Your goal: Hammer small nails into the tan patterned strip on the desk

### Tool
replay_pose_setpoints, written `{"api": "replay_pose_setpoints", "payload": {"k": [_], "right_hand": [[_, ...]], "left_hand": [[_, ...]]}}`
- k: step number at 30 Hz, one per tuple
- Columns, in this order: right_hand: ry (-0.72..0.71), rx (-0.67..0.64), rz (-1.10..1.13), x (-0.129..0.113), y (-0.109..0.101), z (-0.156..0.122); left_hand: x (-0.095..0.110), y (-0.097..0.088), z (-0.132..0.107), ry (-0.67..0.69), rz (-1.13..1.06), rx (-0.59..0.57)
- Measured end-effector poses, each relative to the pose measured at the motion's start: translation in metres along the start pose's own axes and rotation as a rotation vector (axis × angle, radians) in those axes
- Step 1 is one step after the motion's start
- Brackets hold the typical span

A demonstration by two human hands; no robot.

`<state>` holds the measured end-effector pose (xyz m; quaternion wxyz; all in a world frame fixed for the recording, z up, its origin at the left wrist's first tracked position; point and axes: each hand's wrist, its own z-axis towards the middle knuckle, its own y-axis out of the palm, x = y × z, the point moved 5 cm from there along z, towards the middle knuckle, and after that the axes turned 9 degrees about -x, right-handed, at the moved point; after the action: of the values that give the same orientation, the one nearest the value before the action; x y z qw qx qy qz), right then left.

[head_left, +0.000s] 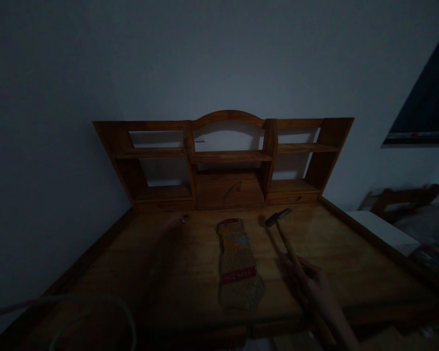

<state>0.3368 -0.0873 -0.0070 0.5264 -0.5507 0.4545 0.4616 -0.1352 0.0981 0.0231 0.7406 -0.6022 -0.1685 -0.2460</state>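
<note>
My right hand [310,278] is closed round the wooden handle of a hammer [286,241], which is raised a little above the desk with its dark metal head up and away from me. To the left, my left hand [172,222] is blurred and dim, low over the desk near its back. Its fingertips are pinched at a small dark thing [185,217] with a bright glint, too small to name. Between my hands lies a flat, worn, patterned piece of fabric [238,248] with red bands and a frayed near end. Neither hand touches it.
A wooden desk [201,282] carries a shelf unit [230,156] along its back, against the wall. A pale cord [84,296] loops at the lower left. A white surface [382,229] and a wooden chair back [406,199] stand to the right. The room is dark.
</note>
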Motion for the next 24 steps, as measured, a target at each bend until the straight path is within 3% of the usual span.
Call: {"api": "replay_pose_setpoints", "payload": {"k": [3,6,10,12,17,24], "right_hand": [[0.020,0.027,-0.012,0.000,-0.001,0.000],[0.022,0.034,-0.033,-0.003,-0.001,0.002],[0.037,0.042,-0.071,-0.007,-0.001,0.003],[0.044,0.053,-0.086,-0.007,-0.001,0.003],[0.102,0.087,-0.123,0.001,-0.001,0.002],[0.084,0.089,-0.138,0.000,-0.003,0.003]], "left_hand": [[0.016,0.009,0.008,0.039,-0.031,-0.032],[0.049,0.026,0.015,0.081,-0.267,0.037],[0.089,0.050,0.006,0.076,-0.661,0.326],[0.102,0.061,-0.004,0.098,-0.727,0.377],[0.110,0.076,-0.024,0.090,-0.730,0.313],[0.127,0.088,-0.033,0.069,-0.774,0.216]]}}
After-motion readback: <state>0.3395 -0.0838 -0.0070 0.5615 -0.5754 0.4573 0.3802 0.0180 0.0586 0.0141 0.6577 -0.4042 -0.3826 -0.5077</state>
